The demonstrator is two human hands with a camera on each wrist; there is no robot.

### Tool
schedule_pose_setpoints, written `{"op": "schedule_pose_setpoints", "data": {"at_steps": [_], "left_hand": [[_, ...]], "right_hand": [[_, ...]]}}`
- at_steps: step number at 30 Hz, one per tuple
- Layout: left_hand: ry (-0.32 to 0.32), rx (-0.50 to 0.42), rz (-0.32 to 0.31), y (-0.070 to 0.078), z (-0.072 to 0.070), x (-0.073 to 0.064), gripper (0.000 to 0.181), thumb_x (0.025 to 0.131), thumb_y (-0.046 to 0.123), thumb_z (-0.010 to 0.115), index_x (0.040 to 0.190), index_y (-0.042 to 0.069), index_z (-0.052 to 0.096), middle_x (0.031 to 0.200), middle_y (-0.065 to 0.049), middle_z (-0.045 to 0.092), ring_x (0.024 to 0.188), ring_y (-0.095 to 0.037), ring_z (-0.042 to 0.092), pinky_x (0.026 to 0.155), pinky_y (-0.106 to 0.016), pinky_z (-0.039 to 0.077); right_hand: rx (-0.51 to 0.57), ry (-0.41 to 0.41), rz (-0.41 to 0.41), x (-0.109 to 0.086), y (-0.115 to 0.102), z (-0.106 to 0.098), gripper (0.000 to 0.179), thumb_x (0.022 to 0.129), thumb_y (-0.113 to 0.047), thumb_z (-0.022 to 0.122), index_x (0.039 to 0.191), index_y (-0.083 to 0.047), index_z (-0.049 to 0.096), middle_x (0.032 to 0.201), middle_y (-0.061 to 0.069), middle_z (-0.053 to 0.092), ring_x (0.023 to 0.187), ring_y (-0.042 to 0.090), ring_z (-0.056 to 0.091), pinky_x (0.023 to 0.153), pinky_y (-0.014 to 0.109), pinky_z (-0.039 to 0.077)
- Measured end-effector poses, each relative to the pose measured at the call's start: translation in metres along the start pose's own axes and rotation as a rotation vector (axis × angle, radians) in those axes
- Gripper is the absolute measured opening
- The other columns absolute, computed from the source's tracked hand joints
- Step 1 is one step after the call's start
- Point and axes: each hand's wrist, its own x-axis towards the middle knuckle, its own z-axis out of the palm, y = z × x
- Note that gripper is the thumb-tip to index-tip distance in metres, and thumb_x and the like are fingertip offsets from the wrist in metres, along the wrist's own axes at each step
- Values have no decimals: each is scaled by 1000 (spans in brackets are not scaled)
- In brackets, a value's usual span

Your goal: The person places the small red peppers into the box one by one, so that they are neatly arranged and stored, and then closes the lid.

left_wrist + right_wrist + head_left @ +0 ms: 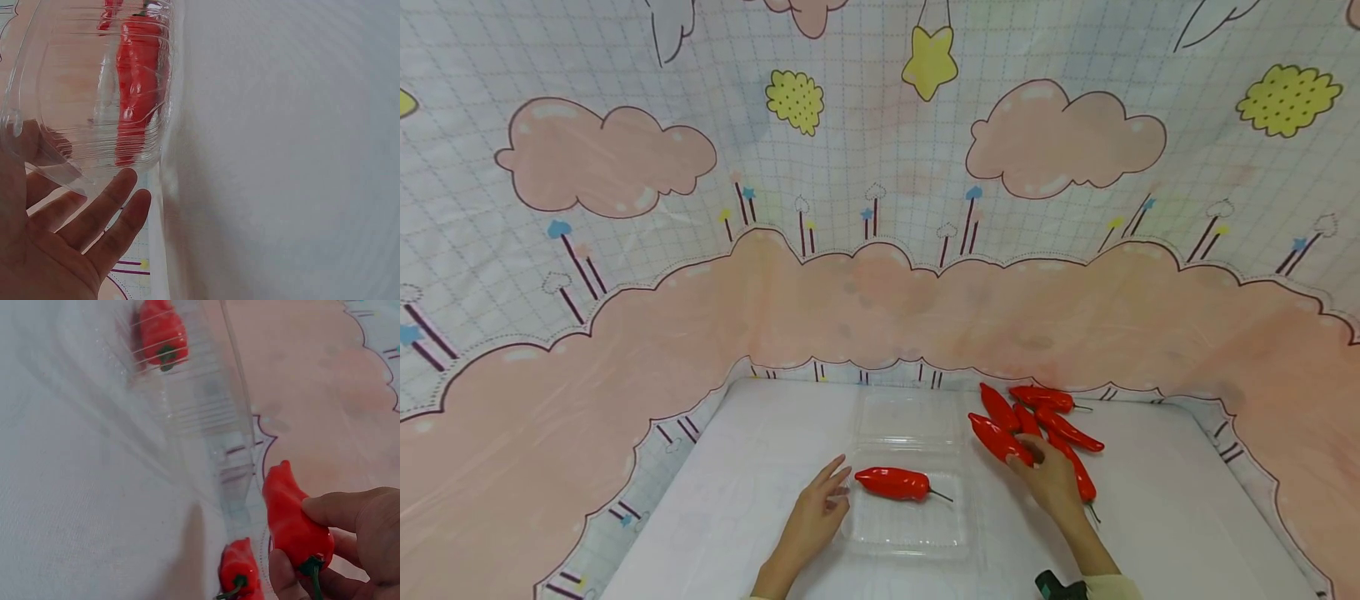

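Observation:
A clear plastic clamshell container [910, 543] lies with its lid folded back on the white table. Inside its base is one red pepper [892, 483] with a dark stem, also visible through the ribbed wall in the left wrist view. My left hand [814, 512] is beside the container's left edge, fingers extended; whether they touch the plastic I cannot tell. To the right, my right hand [1054, 479] grips another red pepper [290, 519] between thumb and fingers, its green stem toward the palm side. The held pepper is above the table, beside the pile.
Several more red peppers [1071, 429] lie in a loose pile at the table's back right, partly behind the right hand. The white table [722, 492] ends at a patterned cloth backdrop [865, 308]. A dark green object [1060, 586] is by the right sleeve.

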Motion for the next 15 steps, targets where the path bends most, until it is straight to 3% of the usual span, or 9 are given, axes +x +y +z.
{"op": "schedule_pose_setpoints", "data": {"at_steps": [8, 15], "left_hand": [[6, -8, -1, -1, 1, 0, 45, 87, 1, 60, 132, 1, 60, 150, -9, 49, 100, -20, 71, 79, -22, 59], [1, -8, -13, -1, 1, 1, 45, 87, 1, 60, 133, 2, 60, 150, -9, 49, 100, -21, 71, 80, -25, 60]], "right_hand": [[11, 3, -35, -6, -11, -3, 51, 88, -27, 72, 135, -12, 58, 128, 19, 62, 111, 33, 55, 82, 38, 58], [36, 4, -112, -13, -22, -5, 49, 87, -24, 74, 132, -12, 60, 127, 20, 63, 110, 32, 58, 82, 38, 60]]}}
